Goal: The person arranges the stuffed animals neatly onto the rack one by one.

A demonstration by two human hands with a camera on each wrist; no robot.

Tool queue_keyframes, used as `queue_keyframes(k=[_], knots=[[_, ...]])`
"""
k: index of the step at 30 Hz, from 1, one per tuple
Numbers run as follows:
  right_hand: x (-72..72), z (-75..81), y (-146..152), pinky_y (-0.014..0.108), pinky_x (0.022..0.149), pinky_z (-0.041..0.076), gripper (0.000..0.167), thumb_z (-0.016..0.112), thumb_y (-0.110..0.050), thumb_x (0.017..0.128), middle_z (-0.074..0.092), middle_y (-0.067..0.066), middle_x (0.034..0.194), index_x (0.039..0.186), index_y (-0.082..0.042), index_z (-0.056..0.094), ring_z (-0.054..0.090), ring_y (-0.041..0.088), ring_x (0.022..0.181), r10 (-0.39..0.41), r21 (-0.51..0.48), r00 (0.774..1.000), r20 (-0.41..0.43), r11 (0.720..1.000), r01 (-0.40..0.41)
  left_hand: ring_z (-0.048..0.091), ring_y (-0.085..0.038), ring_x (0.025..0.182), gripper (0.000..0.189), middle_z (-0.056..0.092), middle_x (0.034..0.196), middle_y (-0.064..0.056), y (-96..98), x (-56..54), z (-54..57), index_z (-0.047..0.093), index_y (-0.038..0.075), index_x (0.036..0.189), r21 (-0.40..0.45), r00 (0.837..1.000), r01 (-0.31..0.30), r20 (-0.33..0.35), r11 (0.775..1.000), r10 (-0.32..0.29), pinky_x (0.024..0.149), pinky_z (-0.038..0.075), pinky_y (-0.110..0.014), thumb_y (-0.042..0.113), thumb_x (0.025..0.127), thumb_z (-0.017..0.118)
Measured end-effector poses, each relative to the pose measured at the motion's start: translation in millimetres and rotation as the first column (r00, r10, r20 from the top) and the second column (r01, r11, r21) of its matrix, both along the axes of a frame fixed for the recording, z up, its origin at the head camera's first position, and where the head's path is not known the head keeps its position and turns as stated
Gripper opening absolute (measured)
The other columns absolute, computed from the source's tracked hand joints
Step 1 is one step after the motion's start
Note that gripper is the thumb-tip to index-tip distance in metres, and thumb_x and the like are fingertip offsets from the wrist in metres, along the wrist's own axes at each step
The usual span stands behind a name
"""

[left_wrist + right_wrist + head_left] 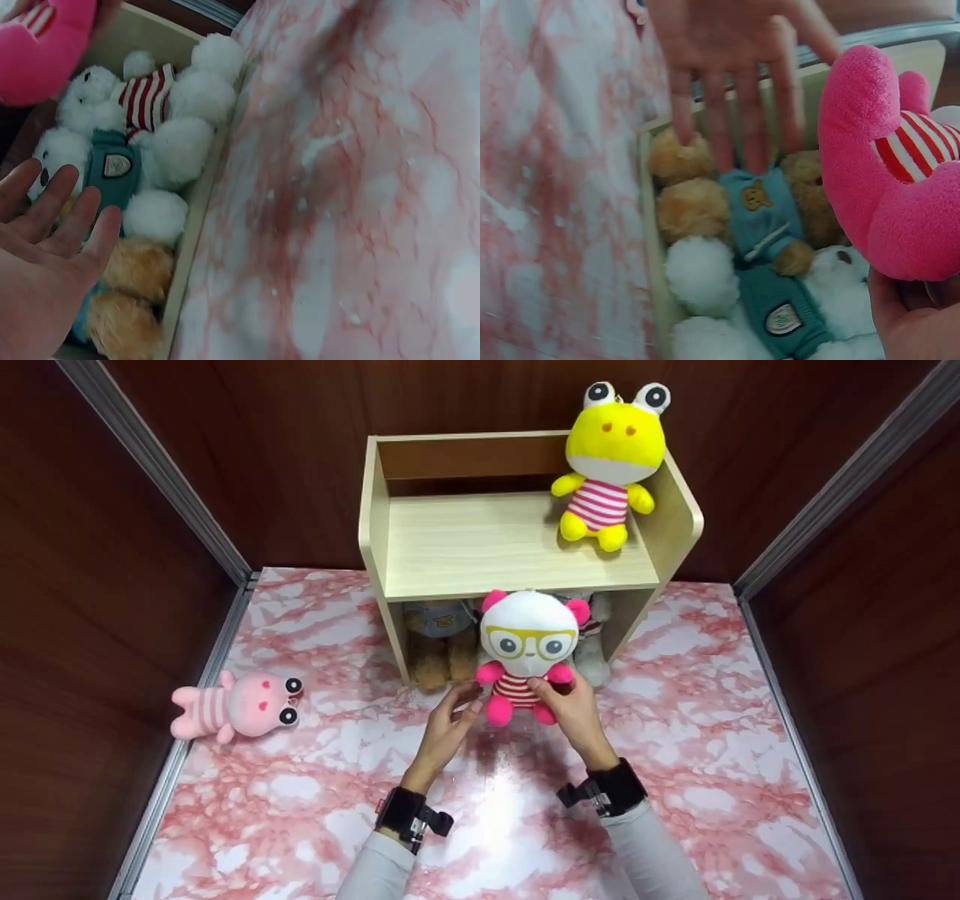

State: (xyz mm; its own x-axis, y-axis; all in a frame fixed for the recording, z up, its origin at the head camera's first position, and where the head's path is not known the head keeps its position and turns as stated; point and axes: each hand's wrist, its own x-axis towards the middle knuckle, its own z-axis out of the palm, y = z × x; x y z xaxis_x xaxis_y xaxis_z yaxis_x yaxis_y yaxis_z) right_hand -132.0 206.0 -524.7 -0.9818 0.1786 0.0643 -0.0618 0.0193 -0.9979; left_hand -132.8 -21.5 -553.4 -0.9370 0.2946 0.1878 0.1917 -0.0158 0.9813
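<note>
A white and pink panda plush (529, 619) with yellow glasses and a red-striped body is held up in front of the shelf. My right hand (576, 716) grips its lower side, thumb on the striped belly. My left hand (444, 729) is beside the plush's other side; in the right wrist view this hand (731, 60) has its fingers spread, apart from the toy. Behind the panda, in the lower compartment, sit a brown bear in a blue top (757, 206), a white bear in a green top (120, 169) and a white bear in red stripes (150, 97).
The light wooden shelf unit (465, 540) stands against the back wall. A yellow frog plush (615, 442) sits on its upper board at the right. On the marbled pink floor (300, 825), a pink striped plush (251, 706) lies on its back at the left.
</note>
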Motion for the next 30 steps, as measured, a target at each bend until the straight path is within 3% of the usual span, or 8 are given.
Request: queue_keyframes(k=[2, 6, 10, 18, 25, 30], knots=[[-1.3, 6.0, 1, 0.025, 0.058, 0.057, 0.024, 0.080, -0.015, 0.090, 0.071, 0.008, 0.086, 0.105, -0.002, 0.067, 0.068, 0.014, 0.069, 0.004, -0.005, 1.000, -0.006, 1.000, -0.004, 0.054, -0.042, 0.131, 0.039, 0.058, 0.139, -0.029, -4.0, 1.7, -2.4, 0.054, -0.009, 0.139, -0.024, 1.000, -0.019, 0.007, 1.000, 0.019, 0.106, 0.046, -0.055, 0.012, 0.106, 0.058], [-4.3, 21.6, 2, 0.026, 0.065, 0.057, 0.029, 0.080, -0.014, 0.090, 0.072, 0.008, 0.091, 0.111, 0.001, 0.067, 0.069, 0.015, 0.075, 0.002, 0.006, 0.999, -0.042, 1.000, -0.002, 0.055, -0.041, 0.130, 0.036, 0.059, 0.138, -0.029, -10.7, 3.0, -12.8, 0.057, -0.008, 0.137, -0.038, 0.997, -0.053, 0.052, 0.998, 0.055, 0.107, 0.046, -0.055, 0.009, 0.105, 0.058], [-9.5, 43.2, 2, 0.025, 0.075, 0.056, 0.030, 0.081, -0.012, 0.087, 0.073, 0.007, 0.094, 0.110, 0.003, 0.069, 0.067, 0.015, 0.084, -0.017, 0.047, 0.994, -0.111, 0.999, 0.022, 0.056, -0.041, 0.129, 0.034, 0.061, 0.135, -0.028, -16.6, 4.8, -21.7, 0.059, -0.006, 0.135, -0.041, 0.994, -0.076, 0.077, 0.996, 0.079, 0.105, 0.049, -0.045, 0.010, 0.105, 0.059], [-24.8, 86.3, 1, 0.028, 0.076, 0.057, 0.033, 0.082, -0.014, 0.085, 0.076, 0.012, 0.101, 0.111, 0.002, 0.071, 0.069, 0.018, 0.086, 0.011, 0.097, 0.974, -0.227, 0.995, 0.011, 0.057, -0.044, 0.128, 0.034, 0.060, 0.135, -0.030, -29.3, 9.9, -40.1, 0.058, -0.008, 0.136, -0.047, 0.988, -0.098, 0.119, 0.994, 0.103, 0.107, 0.048, -0.044, 0.007, 0.106, 0.058], [-51.2, 120.4, -1, 0.038, 0.091, 0.058, 0.041, 0.079, -0.013, 0.088, 0.073, 0.015, 0.118, 0.124, 0.002, 0.067, 0.070, 0.029, 0.106, 0.079, 0.069, 0.957, -0.280, 0.996, -0.062, 0.055, -0.049, 0.127, 0.032, 0.058, 0.135, -0.034, -33.8, 11.0, -47.4, 0.058, -0.008, 0.134, -0.016, 0.985, -0.119, 0.126, 0.993, 0.120, 0.104, 0.049, -0.031, 0.006, 0.106, 0.057], [-72.9, 141.2, -2, 0.037, 0.089, 0.057, 0.036, 0.077, -0.017, 0.091, 0.073, 0.014, 0.115, 0.121, 0.000, 0.068, 0.069, 0.027, 0.102, 0.067, 0.047, 0.955, -0.290, 0.997, -0.056, 0.057, -0.047, 0.125, 0.035, 0.057, 0.135, -0.035, -36.5, 12.8, -47.5, 0.056, -0.010, 0.135, -0.008, 0.985, -0.119, 0.122, 0.993, 0.119, 0.101, 0.049, -0.026, 0.007, 0.105, 0.058]])
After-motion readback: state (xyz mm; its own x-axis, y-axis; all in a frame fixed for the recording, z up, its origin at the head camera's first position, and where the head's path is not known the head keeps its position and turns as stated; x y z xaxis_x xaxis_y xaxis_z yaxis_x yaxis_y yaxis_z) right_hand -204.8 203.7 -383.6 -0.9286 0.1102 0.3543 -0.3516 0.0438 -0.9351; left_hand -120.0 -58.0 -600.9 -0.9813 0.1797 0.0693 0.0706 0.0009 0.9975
